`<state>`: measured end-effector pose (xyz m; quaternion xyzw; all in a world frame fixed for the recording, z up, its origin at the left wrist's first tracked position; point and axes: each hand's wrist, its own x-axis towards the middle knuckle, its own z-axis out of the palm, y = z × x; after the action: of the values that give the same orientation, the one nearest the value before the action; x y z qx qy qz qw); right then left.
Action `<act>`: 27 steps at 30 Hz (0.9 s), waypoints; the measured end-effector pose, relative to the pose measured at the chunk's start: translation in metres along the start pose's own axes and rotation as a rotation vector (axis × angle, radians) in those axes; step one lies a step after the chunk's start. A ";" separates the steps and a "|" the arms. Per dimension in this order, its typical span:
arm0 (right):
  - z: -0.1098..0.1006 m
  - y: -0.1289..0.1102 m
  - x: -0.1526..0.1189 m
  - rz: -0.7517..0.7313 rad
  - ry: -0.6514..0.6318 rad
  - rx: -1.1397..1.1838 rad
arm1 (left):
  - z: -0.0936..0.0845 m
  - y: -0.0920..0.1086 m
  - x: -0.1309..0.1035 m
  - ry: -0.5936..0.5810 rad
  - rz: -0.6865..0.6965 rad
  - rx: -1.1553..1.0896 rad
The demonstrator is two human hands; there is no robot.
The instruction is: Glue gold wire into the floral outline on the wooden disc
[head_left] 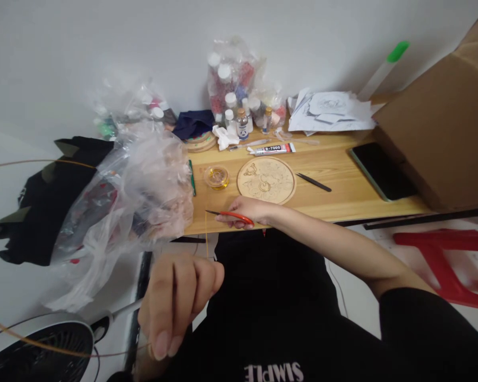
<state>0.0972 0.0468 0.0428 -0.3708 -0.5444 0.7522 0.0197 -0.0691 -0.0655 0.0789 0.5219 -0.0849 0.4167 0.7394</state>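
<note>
Raised close to the camera at the lower left, my left hand (181, 297) is closed on a thin golden thread (207, 233). The thread runs from its fingers up to the tip of the red-handled scissors (239, 216); other strands curve off to the left. My right hand (242, 209) holds these scissors at the table's front edge, their dark tip pointing left. Just beyond lie a round wooden disc (266, 180) with a line drawing and a clear spool (217, 178) of golden thread. Black tweezers (314, 182) rest right of the disc.
Plastic bags (151, 180) cover the table's left end. Behind the disc are a glue tube (273, 149), small bottles (242, 124) and papers (330, 111). A phone (382, 171) and cardboard box (442, 122) stand right. A fan (40, 345) is lower left.
</note>
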 end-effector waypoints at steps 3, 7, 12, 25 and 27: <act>0.000 0.001 0.000 -0.011 0.006 -0.008 | 0.001 0.000 0.003 -0.014 0.005 0.010; 0.000 0.001 0.000 -0.026 0.009 -0.020 | 0.003 0.001 0.006 0.030 0.004 0.002; -0.001 0.002 0.000 -0.032 0.007 -0.041 | -0.001 0.004 0.002 -0.049 -0.021 -0.009; -0.005 0.005 0.006 -0.050 -0.042 -0.041 | -0.002 0.007 -0.003 0.005 0.008 -0.015; -0.005 0.006 0.007 -0.057 -0.045 -0.025 | -0.003 0.007 -0.003 0.004 0.019 -0.027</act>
<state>0.0967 0.0514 0.0335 -0.3386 -0.5642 0.7526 0.0243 -0.0773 -0.0640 0.0811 0.5101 -0.0939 0.4237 0.7426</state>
